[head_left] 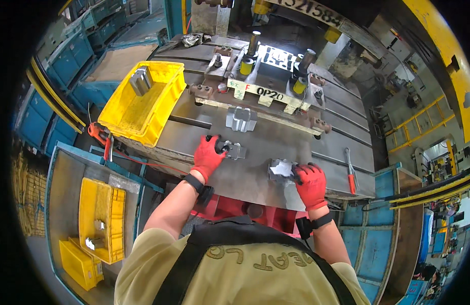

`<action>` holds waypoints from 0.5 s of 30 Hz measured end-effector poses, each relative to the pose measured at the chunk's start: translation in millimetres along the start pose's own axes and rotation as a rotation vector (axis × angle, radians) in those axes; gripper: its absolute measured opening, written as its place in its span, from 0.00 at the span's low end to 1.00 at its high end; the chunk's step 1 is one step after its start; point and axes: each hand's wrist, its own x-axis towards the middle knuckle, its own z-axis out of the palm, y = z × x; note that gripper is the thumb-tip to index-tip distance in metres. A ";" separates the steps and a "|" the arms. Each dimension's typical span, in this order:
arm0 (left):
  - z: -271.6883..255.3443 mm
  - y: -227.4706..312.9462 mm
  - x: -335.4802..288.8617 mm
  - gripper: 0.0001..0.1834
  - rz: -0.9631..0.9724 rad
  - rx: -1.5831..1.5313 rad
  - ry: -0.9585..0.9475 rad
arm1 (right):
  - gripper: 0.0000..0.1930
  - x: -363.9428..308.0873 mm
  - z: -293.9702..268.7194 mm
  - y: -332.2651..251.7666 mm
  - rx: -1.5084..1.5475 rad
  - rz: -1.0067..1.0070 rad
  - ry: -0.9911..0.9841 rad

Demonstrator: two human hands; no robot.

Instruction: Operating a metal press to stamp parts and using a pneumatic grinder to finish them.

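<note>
My left hand (pixel 208 157), in a red glove with dark fingertips, grips the left edge of a small stamped metal part (pixel 236 150) on the grey press table. To its right, my right hand (pixel 311 184), gloved the same way, has its fingers closed at the right edge of a shiny bent metal piece (pixel 282 169); whether this is one piece or several stacked cannot be made out. Just beyond my left hand stands a stack of similar shaped metal parts (pixel 241 120), touched by neither hand.
Behind the parts sits a press die (pixel 265 92) with upright posts. A yellow bin (pixel 158 109) holding a metal stack rests at the table's left, near an orange-red tool (pixel 97 133). Red-handled pliers (pixel 351 173) lie at right. More yellow bins (pixel 119 223) sit in a blue cart lower left.
</note>
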 end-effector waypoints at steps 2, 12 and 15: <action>6.6 -16.8 -2.3 0.26 0.048 -0.164 0.121 | 0.17 -3.2 -2.8 -7.4 0.042 -0.017 -0.102; -84.2 -71.8 -44.7 0.11 -0.380 -1.127 -0.348 | 0.17 69.9 -42.7 20.4 0.158 0.202 -0.040; -120.3 -61.3 -62.5 0.12 -0.260 -0.797 -0.341 | 0.16 138.2 -40.1 46.7 0.097 -0.006 0.228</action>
